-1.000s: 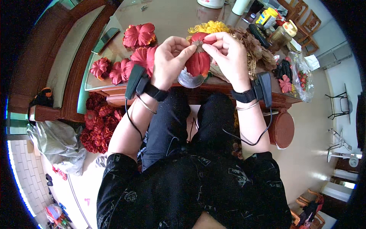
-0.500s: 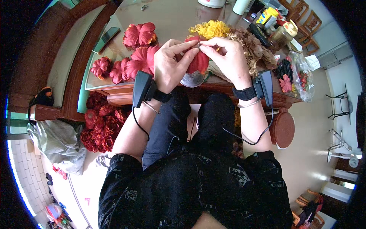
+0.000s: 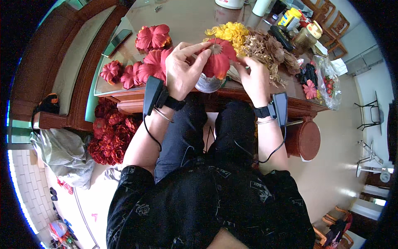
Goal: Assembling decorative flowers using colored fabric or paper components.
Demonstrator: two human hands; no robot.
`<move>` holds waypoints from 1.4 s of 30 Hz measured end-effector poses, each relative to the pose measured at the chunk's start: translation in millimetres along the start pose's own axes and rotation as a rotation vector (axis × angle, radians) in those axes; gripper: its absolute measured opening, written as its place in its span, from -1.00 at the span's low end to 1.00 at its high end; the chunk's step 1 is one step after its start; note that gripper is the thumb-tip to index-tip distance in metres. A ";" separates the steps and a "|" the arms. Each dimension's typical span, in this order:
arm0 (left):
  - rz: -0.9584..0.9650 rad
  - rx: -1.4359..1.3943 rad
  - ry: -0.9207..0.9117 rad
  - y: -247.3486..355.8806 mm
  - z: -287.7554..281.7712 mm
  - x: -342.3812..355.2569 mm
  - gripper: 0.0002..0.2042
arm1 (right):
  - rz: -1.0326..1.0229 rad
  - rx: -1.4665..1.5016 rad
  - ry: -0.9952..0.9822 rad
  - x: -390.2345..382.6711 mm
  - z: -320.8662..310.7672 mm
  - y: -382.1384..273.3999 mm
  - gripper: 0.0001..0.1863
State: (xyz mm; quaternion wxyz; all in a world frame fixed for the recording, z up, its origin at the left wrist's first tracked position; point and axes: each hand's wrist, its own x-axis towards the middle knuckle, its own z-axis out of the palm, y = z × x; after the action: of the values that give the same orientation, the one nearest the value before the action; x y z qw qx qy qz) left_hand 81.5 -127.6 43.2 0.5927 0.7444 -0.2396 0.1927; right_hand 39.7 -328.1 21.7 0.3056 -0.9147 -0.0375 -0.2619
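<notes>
A red artificial flower (image 3: 220, 66) is held up over the near edge of the table, its pale centre and thin stem end facing up. My left hand (image 3: 184, 62) pinches it near that centre between thumb and fingers. At the flower's right side, my right hand (image 3: 255, 76) has its thumb and fingertips closed on a petal's edge. Just below the flower shows a pale round container (image 3: 208, 84), partly covered by it. Stacked red petal layers (image 3: 153, 64) lie left of my left hand, with another stack (image 3: 153, 36) behind and smaller petal pieces (image 3: 111, 72) farther left.
Yellow flowers (image 3: 230, 32) and dried brown flowers (image 3: 269, 52) lie behind my right hand. A jar (image 3: 306, 39) and a yellow bottle (image 3: 290, 18) stand at the back right. A phone (image 3: 118, 41) lies left. Dark red flowers (image 3: 110, 137) are heaped below the table, and a stool (image 3: 304, 141) stands right.
My right hand has moved from the flower's centre down and right to its petal edge. The flower has turned so its centre shows, still in my left hand.
</notes>
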 end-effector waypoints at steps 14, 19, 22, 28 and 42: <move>-0.415 -0.435 0.047 4.0 -26.1 -68.6 -0.89 | -0.057 -0.311 -0.032 -33.8 27.8 31.3 -0.86; -0.476 -0.383 0.091 0.1 -45.5 -88.2 -0.89 | -0.068 -0.024 0.124 -37.8 14.4 -5.4 -0.87; -0.511 -0.391 0.179 -8.7 -57.4 -99.0 -0.88 | -0.067 0.168 0.060 -44.3 11.0 -40.6 -0.90; -0.545 -0.332 0.229 -24.5 -76.6 -109.9 -0.87 | -0.215 0.265 -0.102 -47.1 40.3 -75.4 -0.89; -0.609 -0.323 0.296 -44.2 -96.4 -124.8 -0.85 | -0.328 0.107 -0.203 -14.0 92.9 -118.2 -0.74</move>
State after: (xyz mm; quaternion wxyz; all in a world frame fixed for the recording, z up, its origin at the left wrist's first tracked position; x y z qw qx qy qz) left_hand 5.9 -9.5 -41.4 0.7608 0.6425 0.0538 0.0731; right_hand 43.0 -177.3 15.7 0.3018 -0.9004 -0.2304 -0.2124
